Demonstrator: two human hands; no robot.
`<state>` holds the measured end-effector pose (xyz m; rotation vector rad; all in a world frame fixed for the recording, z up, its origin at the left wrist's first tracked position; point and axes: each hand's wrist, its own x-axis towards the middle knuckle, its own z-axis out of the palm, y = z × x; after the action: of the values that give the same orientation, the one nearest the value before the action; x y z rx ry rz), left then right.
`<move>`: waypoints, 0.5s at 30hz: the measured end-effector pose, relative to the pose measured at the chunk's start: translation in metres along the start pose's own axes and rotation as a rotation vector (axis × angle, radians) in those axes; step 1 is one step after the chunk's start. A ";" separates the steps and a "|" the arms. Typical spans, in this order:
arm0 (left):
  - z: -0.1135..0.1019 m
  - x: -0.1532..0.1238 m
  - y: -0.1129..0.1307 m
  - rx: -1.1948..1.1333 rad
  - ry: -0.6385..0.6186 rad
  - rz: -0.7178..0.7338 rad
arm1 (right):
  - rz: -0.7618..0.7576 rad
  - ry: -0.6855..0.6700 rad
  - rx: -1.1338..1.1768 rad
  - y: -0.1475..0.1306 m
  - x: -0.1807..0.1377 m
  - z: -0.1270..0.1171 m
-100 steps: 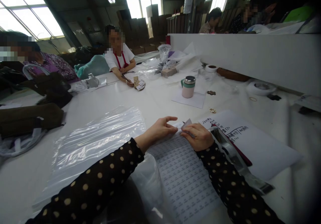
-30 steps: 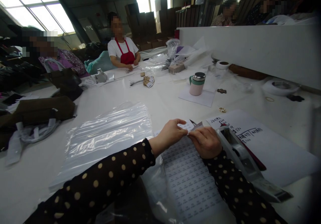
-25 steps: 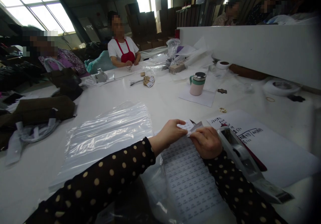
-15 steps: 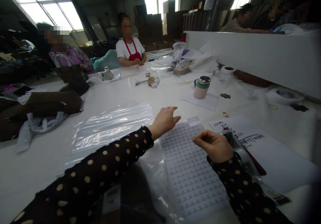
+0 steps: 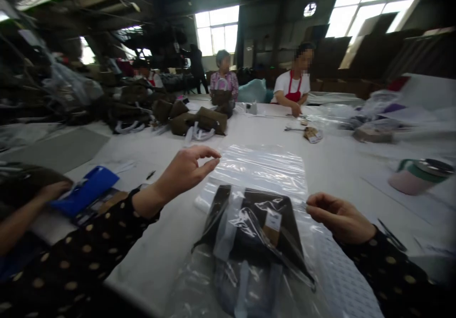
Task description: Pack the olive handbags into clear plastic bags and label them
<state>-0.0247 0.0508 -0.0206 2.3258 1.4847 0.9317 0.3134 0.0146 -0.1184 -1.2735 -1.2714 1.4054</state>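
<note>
A dark olive handbag [image 5: 254, 201] lies in a clear plastic bag [image 5: 199, 266] in front of me, with a brown tag and white label [image 5: 272, 219] showing through. Above the table, to the upper left of the handbag, my left hand [image 5: 187, 168] is open, thumb and fingers curved and slightly apart. Over on the right side, my right hand [image 5: 338, 216] pinches thumb and forefinger together near the plastic's edge; whatever may be between them is too small to make out. A printed sticker sheet [image 5: 347, 280] lies partly under my right forearm.
Flat plastic bags [image 5: 263, 161] lie beyond the handbag. A lidded mug [image 5: 416, 178] stands at the right, near a pen [image 5: 392, 235]. On the left are a blue object [image 5: 87, 190] and another person's arm [image 5: 32, 209]. More olive bags [image 5: 203, 121] and seated co-workers [image 5: 294, 83] are across the table.
My view has swung left and down, bringing the bagged handbag into the middle. Both hands have moved from over the sticker sheet to either side of the handbag.
</note>
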 end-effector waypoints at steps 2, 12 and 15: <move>-0.002 -0.039 -0.021 0.002 0.018 -0.047 | 0.001 -0.083 0.011 -0.005 0.019 0.036; 0.116 -0.119 -0.046 0.076 -0.031 0.127 | 0.089 -0.300 -0.515 0.019 0.132 0.162; 0.134 -0.126 -0.051 0.100 -0.045 0.105 | 0.111 -0.247 -0.671 0.031 0.148 0.173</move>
<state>-0.0145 -0.0177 -0.1987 2.4997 1.4354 0.8417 0.1228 0.1297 -0.1754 -1.6577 -1.9739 1.2812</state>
